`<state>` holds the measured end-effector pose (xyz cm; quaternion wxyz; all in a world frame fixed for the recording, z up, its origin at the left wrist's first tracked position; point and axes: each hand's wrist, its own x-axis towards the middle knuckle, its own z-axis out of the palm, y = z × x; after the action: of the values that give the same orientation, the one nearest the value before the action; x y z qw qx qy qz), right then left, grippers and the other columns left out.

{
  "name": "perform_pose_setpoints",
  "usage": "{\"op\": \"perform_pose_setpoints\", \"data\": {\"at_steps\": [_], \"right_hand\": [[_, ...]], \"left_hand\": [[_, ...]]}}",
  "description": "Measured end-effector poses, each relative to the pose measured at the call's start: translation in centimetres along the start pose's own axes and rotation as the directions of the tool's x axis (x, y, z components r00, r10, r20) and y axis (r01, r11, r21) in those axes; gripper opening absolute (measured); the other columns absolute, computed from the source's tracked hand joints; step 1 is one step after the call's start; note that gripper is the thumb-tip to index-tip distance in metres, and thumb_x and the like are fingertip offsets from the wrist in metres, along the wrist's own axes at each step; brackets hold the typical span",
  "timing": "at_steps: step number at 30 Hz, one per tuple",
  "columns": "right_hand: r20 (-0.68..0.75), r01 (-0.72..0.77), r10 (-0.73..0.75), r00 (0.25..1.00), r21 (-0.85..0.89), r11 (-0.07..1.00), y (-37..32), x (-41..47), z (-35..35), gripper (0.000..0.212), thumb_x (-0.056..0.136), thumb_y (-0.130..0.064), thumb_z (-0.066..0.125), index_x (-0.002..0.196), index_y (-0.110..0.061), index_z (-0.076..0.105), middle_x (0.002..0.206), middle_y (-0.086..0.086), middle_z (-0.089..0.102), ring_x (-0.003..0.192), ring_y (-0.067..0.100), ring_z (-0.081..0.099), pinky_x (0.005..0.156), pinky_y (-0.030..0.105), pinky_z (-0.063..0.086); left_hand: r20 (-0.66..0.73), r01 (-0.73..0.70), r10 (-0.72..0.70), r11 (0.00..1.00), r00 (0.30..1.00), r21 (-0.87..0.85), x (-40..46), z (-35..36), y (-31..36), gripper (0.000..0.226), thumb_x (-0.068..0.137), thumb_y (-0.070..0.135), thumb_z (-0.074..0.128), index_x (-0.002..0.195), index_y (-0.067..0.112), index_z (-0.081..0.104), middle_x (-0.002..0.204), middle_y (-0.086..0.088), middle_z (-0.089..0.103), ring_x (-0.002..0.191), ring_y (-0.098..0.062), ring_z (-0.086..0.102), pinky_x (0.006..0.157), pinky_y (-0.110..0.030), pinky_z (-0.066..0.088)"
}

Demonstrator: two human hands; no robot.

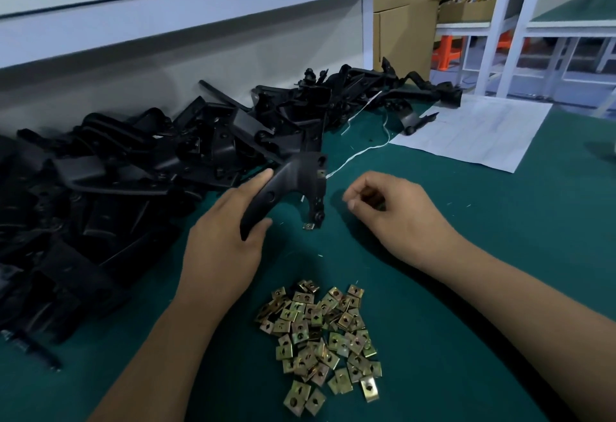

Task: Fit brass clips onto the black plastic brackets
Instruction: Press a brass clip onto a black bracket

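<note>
Green table carried all the stock. Largest item: a heap of black plastic brackets piled along the far-left side against the wall panel, within the left arm's reach, presumably the supply of unfitted parts. A white paper sheet lay at the far right, with a thin white string trailing from the heap toward it.

Left hand held one bracket lifted clear of the heap, fingers and thumb curled round its long arm so the forked end pointed toward the right hand. One clip appeared already seated at the bracket's lower tip; another metal glint showed near the upper edge, too small to confirm.

Right hand hovered just beside the bracket, fingers curled inward. Something brass-coloured showed between them, probably a clip pinched ready for fitting, though partly hidden.

Loose pile of brass clips sat near the table's front edge between the two forearms, placed for quick picking by either hand.

Judgement: mid-cycle, next clip about to go on.
</note>
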<state>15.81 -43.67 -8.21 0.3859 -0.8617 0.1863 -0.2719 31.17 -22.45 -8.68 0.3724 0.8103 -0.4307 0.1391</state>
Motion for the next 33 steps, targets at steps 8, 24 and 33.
{"op": "perform_pose_setpoints", "data": {"at_steps": [8,24,33], "right_hand": [[0.266,0.316,-0.233,0.935,-0.329,0.890,-1.0,-0.4,1.9,0.032,0.102,-0.042,0.060,0.134,-0.041,0.066,0.117,-0.013,0.051,0.112,0.013,0.045,0.103,0.033,0.043],[0.253,0.358,-0.275,0.928,-0.389,0.849,-2.1,-0.8,2.4,0.015,0.104,-0.027,0.058,0.115,-0.029,0.068,0.110,-0.009,0.055,0.110,0.015,0.050,0.096,0.033,0.044],[0.343,0.371,-0.242,0.907,-0.383,0.846,-1.9,-1.0,2.2,0.007,0.105,-0.024,0.050,0.103,-0.029,0.046,0.106,-0.009,0.047,0.098,0.013,0.039,0.093,0.032,0.038]], "left_hand": [[-0.209,0.156,-0.139,0.985,0.968,0.068,0.0,-0.4,0.3,0.068,0.092,0.020,0.074,0.148,0.047,0.047,0.121,0.022,0.061,0.102,0.000,0.060,0.091,-0.031,0.052],[-0.064,0.159,-0.157,0.987,0.986,0.023,0.2,0.0,-0.6,0.065,0.094,0.020,0.076,0.148,0.046,0.051,0.136,0.015,0.065,0.124,-0.004,0.060,0.108,-0.025,0.047],[-0.057,0.079,-0.073,0.991,0.996,0.106,0.0,0.0,0.0,0.068,0.095,0.021,0.073,0.150,0.048,0.044,0.139,0.018,0.061,0.124,0.001,0.054,0.100,-0.013,0.036]]}}
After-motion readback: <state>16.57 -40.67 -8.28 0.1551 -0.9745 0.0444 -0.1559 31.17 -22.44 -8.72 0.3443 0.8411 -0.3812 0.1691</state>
